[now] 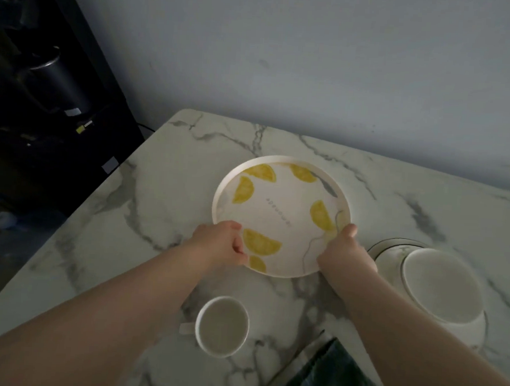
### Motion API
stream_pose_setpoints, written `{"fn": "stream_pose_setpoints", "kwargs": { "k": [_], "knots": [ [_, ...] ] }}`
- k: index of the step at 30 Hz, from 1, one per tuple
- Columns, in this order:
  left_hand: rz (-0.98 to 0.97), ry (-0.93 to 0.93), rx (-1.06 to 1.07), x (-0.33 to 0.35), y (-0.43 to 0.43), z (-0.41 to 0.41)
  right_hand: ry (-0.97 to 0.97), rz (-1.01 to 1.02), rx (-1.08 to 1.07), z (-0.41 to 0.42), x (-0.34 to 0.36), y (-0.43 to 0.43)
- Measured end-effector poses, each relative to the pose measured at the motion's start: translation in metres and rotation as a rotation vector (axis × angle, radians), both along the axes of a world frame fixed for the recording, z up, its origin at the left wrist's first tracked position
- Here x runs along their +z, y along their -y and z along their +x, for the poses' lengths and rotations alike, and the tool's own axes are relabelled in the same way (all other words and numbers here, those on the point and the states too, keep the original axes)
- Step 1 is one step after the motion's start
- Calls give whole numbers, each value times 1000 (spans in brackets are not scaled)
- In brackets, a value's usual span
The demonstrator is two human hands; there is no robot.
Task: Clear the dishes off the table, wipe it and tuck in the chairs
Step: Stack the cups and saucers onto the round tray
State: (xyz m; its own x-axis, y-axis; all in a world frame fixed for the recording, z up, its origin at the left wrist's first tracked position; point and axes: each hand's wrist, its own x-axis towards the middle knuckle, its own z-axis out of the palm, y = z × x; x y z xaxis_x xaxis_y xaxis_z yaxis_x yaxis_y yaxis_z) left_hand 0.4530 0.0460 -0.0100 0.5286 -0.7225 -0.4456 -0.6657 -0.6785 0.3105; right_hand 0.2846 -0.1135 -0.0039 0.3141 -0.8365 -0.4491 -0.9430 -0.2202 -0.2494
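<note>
The plate (279, 215), round with lemon-slice print, sits at the centre of the frame on the marble table (156, 216), well inside its edges.

Hand state:
- Left hand (220, 244): fingers curled closed on the plate's lower-left rim, thumb on the upper face, remaining fingers hidden under the edge
- Right hand (345, 252): fingers closed on the lower-right rim, thumb tip over the rim's top; the underside contact is hidden

Whether the plate is already clear of the table or resting on it cannot be told from this view.

Governing relation: the plate lies beyond both hands, toward the upper frame, so the grip sits entirely on the near arc of the rim. Most of the plate's mass overhangs the far side of the fingers. Judgement: a lift calls for the near rim to be held down against that overhang, or the far edge will dip. The plate is round, so no long axis applies; both hands are equally near.

Remaining dishes: a mug (221, 325) at lower centre between the forearms, and a bowl (442, 287) at right resting on a second plate (394, 246), just beside the right hand. Judgement: clearing is at an early stage; wiping and chairs are not yet started
</note>
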Motion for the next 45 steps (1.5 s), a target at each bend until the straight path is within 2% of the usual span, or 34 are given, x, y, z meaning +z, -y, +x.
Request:
{"fn": "stream_pose_setpoints", "kwargs": {
  "k": [3,5,7,9,11,13,14,16,18,21,24,26,29,38,45],
  "knots": [
    [259,-3,-34,21,12,-15,-48,-11,117,-15,9,0],
    [388,76,-83,47,28,-27,36,-47,134,-26,25,10],
    [238,95,-85,75,51,-46,206,-71,27,-48,45,26],
    [4,-55,-26,92,73,-70,416,-141,-126,-78,65,44],
    [-76,-282,61,94,94,-102,531,-276,-303,-117,81,60],
    [-5,-507,177,78,111,-136,538,-382,-487,-164,83,73],
    [96,-587,218,67,117,-149,504,-381,-564,-184,78,76],
    [311,-676,220,42,122,-165,375,-268,-600,-216,58,82],
    [402,-669,222,23,127,-177,279,-72,-549,-235,30,83],
    [191,-706,380,7,128,-187,366,175,-541,-241,-9,82],
    [-22,-780,482,-1,130,-197,524,268,-600,-235,-18,80],
    [-106,-748,506,-4,131,-203,555,291,-595,-233,-20,80],
    [-167,-687,514,-8,130,-206,540,259,-585,-232,-18,78],
    [-312,-734,518,23,135,-195,668,243,-569,-227,22,83],
    [-390,-683,543,73,122,-122,759,242,-440,-149,52,89]
  ]
}}
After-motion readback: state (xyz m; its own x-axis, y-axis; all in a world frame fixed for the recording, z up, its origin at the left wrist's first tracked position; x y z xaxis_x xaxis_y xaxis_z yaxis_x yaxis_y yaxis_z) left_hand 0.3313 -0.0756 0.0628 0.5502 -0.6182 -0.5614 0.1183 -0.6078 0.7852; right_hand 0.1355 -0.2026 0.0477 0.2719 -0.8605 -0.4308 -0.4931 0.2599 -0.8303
